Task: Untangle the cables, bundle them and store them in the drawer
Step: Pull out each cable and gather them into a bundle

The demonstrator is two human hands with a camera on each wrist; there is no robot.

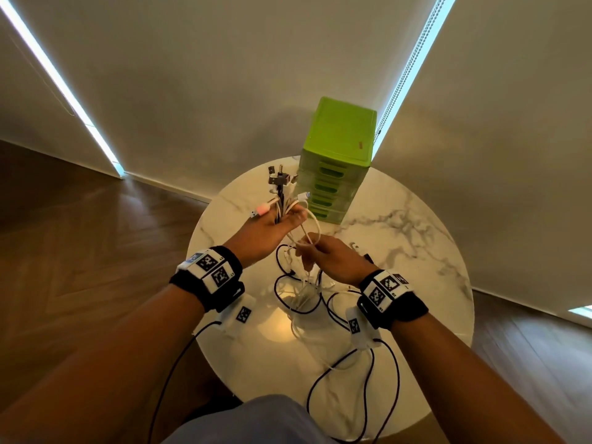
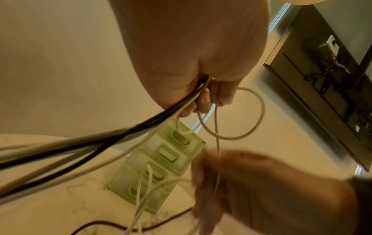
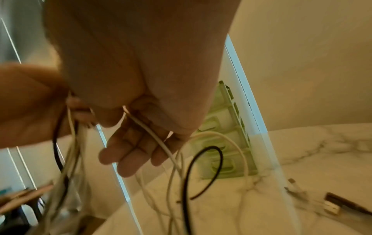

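Note:
My left hand [image 1: 283,219] is raised over the round marble table [image 1: 416,251] and grips a bundle of black and white cables [image 1: 282,200] just below their plugs, which stick up above the fist. Those cables [image 2: 120,136] hang from the fist [image 2: 205,98] down to a tangle [image 1: 304,299] on the tabletop. My right hand [image 1: 309,248] sits just below and right, pinching a white cable [image 3: 155,135] that curls into a loop [image 2: 259,114] between the hands. A green drawer unit [image 1: 336,161] stands at the table's back, its drawers closed.
Black cables [image 1: 352,379] trail toward the table's near edge. A loose plug [image 3: 330,208] and a dark strip lie on the marble to the right. A wall lies close behind the drawer unit, and wooden floor [image 1: 80,251] surrounds the table.

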